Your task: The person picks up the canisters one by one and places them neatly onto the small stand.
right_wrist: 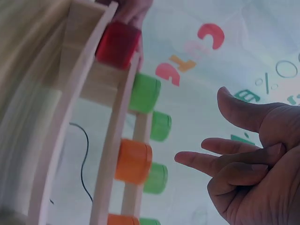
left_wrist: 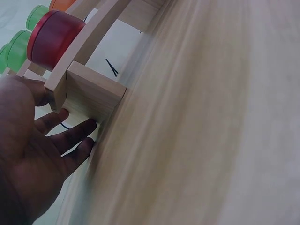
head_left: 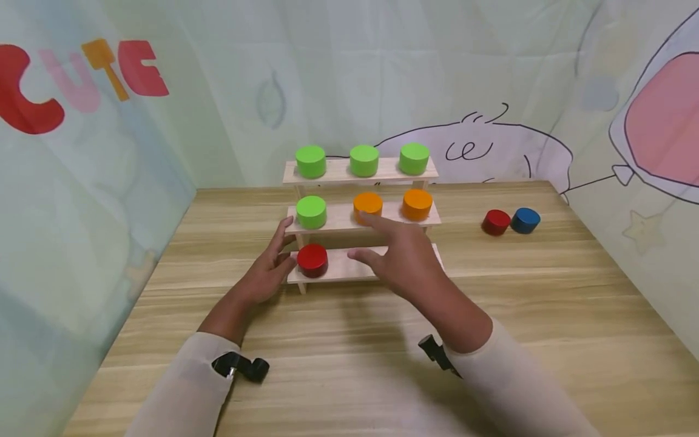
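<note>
A three-tier wooden rack (head_left: pixel 341 271) stands on the table. Its top shelf carries three short green cylinders (head_left: pixel 364 161). On the middle shelf are a green cylinder (head_left: pixel 312 212), an orange cylinder (head_left: pixel 368 201) and a second orange cylinder (head_left: pixel 417 204). One red cylinder (head_left: pixel 312 261) sits at the left of the bottom shelf. My left hand (head_left: pixel 266 274) touches the rack's left end, thumb by the bottom shelf, fingers spread along the side. In front of the rack hovers my right hand (head_left: pixel 409 261), index finger and thumb extended, holding nothing; its index fingertip overlaps the middle orange cylinder in the head view.
To the right of the rack, a red cylinder (head_left: pixel 496 223) and a blue cylinder (head_left: pixel 525 220) lie side by side on the wooden table (head_left: pixel 338 358). A printed cloth backdrop (head_left: pixel 229 91) rises behind and along both sides of the table.
</note>
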Action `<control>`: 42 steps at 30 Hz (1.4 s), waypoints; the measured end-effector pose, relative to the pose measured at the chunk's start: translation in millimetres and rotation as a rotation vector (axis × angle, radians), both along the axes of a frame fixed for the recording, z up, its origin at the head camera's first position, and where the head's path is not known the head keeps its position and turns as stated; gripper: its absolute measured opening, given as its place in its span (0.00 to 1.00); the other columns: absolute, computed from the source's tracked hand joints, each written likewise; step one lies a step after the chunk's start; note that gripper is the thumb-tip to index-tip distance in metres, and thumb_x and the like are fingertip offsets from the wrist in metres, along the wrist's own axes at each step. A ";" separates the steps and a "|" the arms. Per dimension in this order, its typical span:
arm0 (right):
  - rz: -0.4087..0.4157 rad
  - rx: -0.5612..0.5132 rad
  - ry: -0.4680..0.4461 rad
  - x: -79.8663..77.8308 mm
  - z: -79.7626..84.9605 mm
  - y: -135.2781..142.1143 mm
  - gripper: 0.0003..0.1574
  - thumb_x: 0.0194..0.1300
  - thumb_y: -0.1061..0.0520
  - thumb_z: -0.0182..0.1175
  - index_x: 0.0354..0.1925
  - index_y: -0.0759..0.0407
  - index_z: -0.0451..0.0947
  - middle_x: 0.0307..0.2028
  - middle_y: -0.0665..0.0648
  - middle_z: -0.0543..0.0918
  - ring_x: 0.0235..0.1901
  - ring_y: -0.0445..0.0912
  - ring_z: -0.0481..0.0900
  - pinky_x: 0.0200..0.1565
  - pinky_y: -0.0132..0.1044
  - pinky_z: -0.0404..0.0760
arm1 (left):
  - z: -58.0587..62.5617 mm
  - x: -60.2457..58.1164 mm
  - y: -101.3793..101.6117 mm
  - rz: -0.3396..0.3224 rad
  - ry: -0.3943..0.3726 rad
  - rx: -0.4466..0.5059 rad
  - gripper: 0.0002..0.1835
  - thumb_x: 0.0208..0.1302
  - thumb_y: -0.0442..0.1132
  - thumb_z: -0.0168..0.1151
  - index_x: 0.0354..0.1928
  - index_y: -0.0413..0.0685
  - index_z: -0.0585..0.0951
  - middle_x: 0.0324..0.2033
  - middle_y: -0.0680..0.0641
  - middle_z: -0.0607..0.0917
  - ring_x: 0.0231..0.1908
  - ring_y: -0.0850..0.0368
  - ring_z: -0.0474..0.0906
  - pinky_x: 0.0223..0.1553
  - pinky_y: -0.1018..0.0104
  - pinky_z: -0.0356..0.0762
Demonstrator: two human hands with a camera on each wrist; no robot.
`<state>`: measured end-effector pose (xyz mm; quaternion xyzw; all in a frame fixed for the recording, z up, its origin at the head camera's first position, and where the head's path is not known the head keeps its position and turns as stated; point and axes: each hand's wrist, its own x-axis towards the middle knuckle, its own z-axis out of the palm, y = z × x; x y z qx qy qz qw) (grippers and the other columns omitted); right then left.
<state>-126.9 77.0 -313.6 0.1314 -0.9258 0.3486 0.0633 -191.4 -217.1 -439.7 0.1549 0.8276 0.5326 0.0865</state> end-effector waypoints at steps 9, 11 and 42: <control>-0.080 0.042 0.005 -6.6 4.7 31.2 0.44 0.67 0.46 0.79 0.77 0.48 0.77 0.65 0.63 0.88 0.46 0.59 0.85 0.55 0.54 0.87 | -0.9 0.3 0.7 0.015 -0.005 -0.010 0.47 0.85 0.35 0.48 0.87 0.87 0.38 0.86 0.35 0.55 0.80 0.23 0.63 0.78 0.28 0.63; -0.112 0.037 -0.007 -8.7 5.2 39.9 0.44 0.67 0.47 0.79 0.77 0.48 0.77 0.65 0.64 0.88 0.46 0.60 0.85 0.60 0.56 0.87 | -0.9 0.3 1.0 0.015 -0.004 -0.012 0.47 0.85 0.35 0.48 0.87 0.86 0.38 0.86 0.35 0.55 0.80 0.23 0.63 0.78 0.28 0.63; -0.506 0.220 0.106 -85.8 -15.4 162.1 0.42 0.85 0.40 0.56 0.84 0.57 0.62 0.81 0.76 0.63 0.76 0.79 0.66 0.70 0.76 0.72 | -1.2 0.0 0.8 0.000 0.018 0.000 0.47 0.85 0.33 0.47 0.87 0.85 0.39 0.86 0.33 0.56 0.79 0.22 0.64 0.79 0.28 0.63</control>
